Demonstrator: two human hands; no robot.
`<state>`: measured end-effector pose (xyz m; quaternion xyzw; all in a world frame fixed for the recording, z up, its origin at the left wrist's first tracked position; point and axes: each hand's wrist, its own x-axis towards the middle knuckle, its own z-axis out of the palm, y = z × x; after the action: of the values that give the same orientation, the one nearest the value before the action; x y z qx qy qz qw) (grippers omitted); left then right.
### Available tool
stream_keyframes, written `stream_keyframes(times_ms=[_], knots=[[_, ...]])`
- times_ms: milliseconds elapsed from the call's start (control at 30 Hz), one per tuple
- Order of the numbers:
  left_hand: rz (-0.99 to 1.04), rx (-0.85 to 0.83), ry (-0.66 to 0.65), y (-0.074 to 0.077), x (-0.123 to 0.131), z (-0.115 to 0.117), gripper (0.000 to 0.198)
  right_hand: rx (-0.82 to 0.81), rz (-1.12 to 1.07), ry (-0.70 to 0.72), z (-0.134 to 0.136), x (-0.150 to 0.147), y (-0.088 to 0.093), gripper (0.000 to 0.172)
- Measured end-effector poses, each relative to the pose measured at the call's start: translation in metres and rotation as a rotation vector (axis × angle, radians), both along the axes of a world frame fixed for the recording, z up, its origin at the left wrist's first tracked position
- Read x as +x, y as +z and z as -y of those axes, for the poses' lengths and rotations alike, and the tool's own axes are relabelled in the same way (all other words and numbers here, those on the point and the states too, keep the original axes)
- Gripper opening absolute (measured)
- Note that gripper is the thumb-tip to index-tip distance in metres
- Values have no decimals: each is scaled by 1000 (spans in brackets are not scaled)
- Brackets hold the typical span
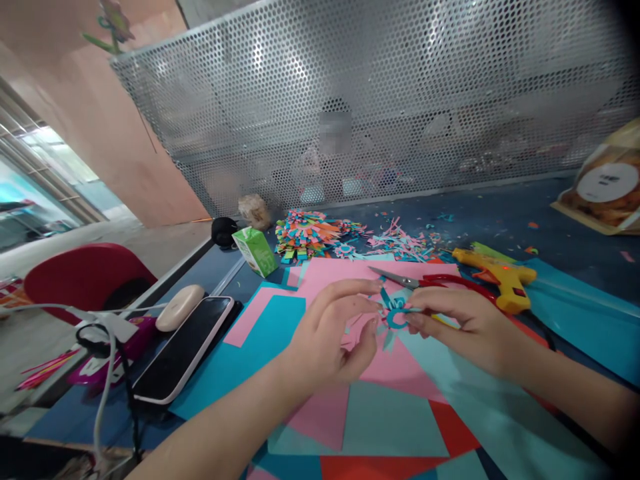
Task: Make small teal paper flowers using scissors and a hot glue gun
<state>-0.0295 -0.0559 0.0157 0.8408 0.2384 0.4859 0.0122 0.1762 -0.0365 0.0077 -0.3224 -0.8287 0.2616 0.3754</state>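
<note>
Above the coloured sheets, my right hand (pixel 457 323) pinches the right side of a small paper flower (pixel 397 318) with a blue ring at its middle and narrow petals. My left hand (pixel 333 327) is curled at the flower's left side, thumb and fingertips drawn close around the petals. Its exact contact with them is hard to make out. Just beyond the flower lie red-handled scissors (pixel 410 281), their blades pointing left and partly behind my right hand. Pink paper (pixel 325 270) and light blue paper (pixel 395 413) spread beneath both hands.
A yellow glue gun (pixel 505 273) lies at the right. Fringed paper pieces (pixel 307 233) and paper scraps (pixel 400 240) are heaped behind. A green carton (pixel 255 251), a phone (pixel 185 350) and cables (pixel 107 367) sit left. A perforated metal panel (pixel 375 87) borders the back; a person is behind it.
</note>
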Motion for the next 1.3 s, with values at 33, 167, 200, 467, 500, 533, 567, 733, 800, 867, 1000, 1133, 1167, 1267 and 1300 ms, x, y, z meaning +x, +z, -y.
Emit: stream_keyframes(times_ms=[33, 167, 200, 467, 500, 533, 567, 733, 800, 867, 1000, 1133, 1167, 1267, 1300], knots=[[-1, -5, -1, 1, 0, 1, 37, 10, 1, 2, 0, 0, 0, 21], [42, -82, -37, 2, 4, 3, 37, 104, 7, 5, 0, 3, 0, 16], [70, -126, -55, 2, 5, 4, 37, 133, 14, 13, 0, 4, 0, 16], [238, -343, -134, -2, 10, 5, 37, 368, 116, 116, -1, 10, -1, 17], [244, -348, -136, -2, 10, 5, 36, 381, 122, 120, -1, 10, -1, 16], [248, -354, -137, -1, 11, 5, 36, 387, 127, 120, -1, 10, 0, 16], [253, -358, -139, -1, 11, 5, 35, 389, 129, 120, 0, 10, 0, 16], [326, -419, -175, -1, 13, 6, 35, 375, 113, 97, 0, 9, 1, 16], [363, -461, -191, -2, 14, 6, 36, 377, 112, 100, 0, 9, 1, 15], [390, -489, -205, -1, 14, 6, 36, 378, 114, 107, 0, 9, 1, 15], [407, -514, -213, 0, 15, 6, 35, 376, 113, 110, -1, 10, 0, 16], [418, -558, -226, 0, 15, 6, 34, 378, 99, 125, -2, 10, 0, 13], [418, -562, -228, 0, 15, 6, 34, 376, 101, 127, -2, 10, 0, 12], [404, -554, -212, 0, 15, 5, 34, 377, 107, 123, -2, 10, 0, 12], [401, -555, -204, 0, 15, 4, 34, 380, 109, 121, -2, 10, 0, 12]])
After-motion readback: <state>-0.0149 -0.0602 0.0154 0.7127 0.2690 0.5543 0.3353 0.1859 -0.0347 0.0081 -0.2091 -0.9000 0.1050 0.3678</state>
